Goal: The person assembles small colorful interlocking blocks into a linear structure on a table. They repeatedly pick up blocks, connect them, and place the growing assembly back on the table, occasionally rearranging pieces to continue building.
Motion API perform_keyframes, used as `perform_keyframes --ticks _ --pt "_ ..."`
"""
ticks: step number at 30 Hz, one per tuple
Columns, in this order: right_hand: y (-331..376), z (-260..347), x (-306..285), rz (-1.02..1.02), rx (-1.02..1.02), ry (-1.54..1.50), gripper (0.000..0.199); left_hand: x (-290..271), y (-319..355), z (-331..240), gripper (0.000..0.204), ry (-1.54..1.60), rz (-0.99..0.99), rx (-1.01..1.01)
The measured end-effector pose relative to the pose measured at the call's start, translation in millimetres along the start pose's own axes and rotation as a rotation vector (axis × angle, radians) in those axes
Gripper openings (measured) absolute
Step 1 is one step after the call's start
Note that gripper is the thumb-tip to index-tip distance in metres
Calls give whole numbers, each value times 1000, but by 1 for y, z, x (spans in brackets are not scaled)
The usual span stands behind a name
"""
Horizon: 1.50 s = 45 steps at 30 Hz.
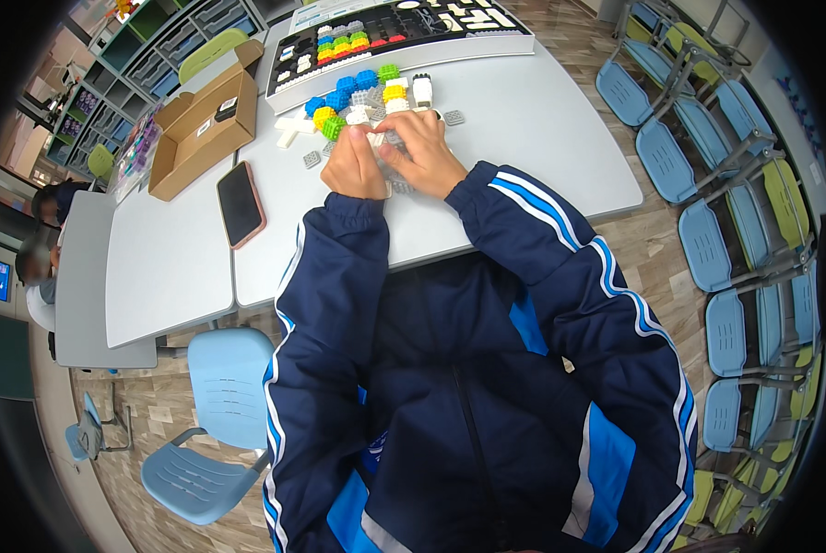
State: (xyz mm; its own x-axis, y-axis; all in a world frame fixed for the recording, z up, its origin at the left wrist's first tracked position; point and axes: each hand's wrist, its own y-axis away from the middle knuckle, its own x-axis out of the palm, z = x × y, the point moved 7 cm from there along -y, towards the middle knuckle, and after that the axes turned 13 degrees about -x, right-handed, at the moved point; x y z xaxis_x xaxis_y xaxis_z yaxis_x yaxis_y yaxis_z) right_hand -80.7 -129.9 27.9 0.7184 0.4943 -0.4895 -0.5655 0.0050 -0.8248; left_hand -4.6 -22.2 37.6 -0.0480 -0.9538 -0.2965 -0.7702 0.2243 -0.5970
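Both of my hands meet above the near part of the white table (560, 138). My left hand (355, 168) is closed in a pinch, thumb and forefinger pressed together. My right hand (424, 152) has its fingers bent in against the left fingertips. Whatever sits between them is too small and hidden to name. Just beyond the hands lies a cluster of studded building blocks: a green block (333, 127), a blue block (347, 84), a yellow block (394, 92) and several grey and white pieces. Part of this cluster is covered by my fingers.
A sorting tray (487, 47) with black, white and coloured parts stands at the back. Left are an open cardboard box (175, 168) and a phone (241, 205). A blue chair (230, 387) stands at lower left, stacked chairs (708, 244) at right. People sit far left.
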Motion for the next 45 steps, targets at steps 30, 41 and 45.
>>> perform_keyframes --ticks 30,41,45 --pt "-10 22 -12 -78 -288 130 10 8 3 1 34 171 73 201" --pt "-11 23 -12 -119 -286 147 12 11 -1 12 38 227 97 120" --pt "-10 22 -12 -114 -284 152 12 10 -1 10 37 214 106 110"
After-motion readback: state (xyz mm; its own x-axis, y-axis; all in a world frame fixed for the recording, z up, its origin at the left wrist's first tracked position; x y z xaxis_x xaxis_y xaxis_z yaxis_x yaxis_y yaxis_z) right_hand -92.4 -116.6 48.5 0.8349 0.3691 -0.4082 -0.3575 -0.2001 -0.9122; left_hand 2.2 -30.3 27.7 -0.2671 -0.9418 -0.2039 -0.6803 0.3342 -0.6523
